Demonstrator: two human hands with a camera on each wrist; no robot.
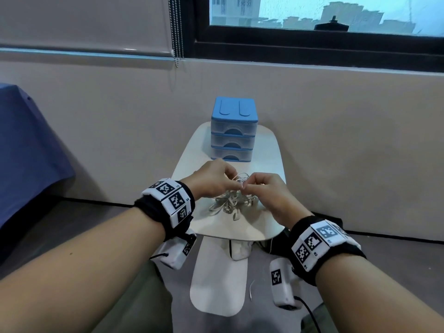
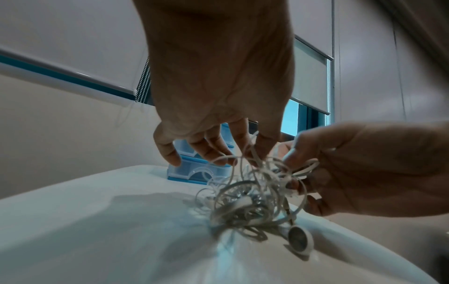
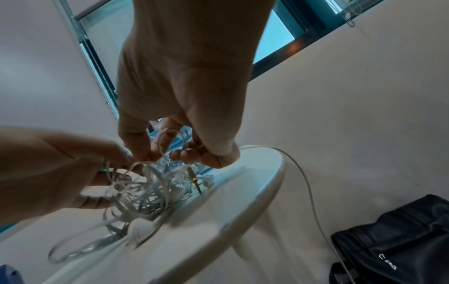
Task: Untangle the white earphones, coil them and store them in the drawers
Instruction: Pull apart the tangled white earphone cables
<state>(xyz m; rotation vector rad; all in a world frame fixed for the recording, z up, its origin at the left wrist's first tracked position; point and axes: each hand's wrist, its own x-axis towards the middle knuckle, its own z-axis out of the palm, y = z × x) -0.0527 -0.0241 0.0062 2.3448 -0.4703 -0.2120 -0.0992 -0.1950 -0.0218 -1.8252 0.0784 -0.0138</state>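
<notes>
A tangled bundle of white earphones [image 1: 231, 201] lies on the small white table [image 1: 262, 227], partly lifted by both hands. My left hand [image 1: 213, 180] pinches loops of cable at the top of the tangle [image 2: 252, 184]. My right hand [image 1: 262, 188] pinches cable close beside it, fingertips nearly touching the left's. One earbud [image 2: 300, 240] rests on the tabletop, and the metal jack plug [image 3: 195, 180] hangs under my right hand [image 3: 184, 151]. A blue three-drawer unit [image 1: 233, 133] stands behind the tangle, all drawers closed.
The table [image 3: 218, 221] stands against a beige wall under a window. A black bag [image 3: 398, 242] sits on the floor to the right, with a thin white cable [image 3: 308, 192] trailing off the table edge. A blue-covered surface [image 1: 28, 150] is at far left.
</notes>
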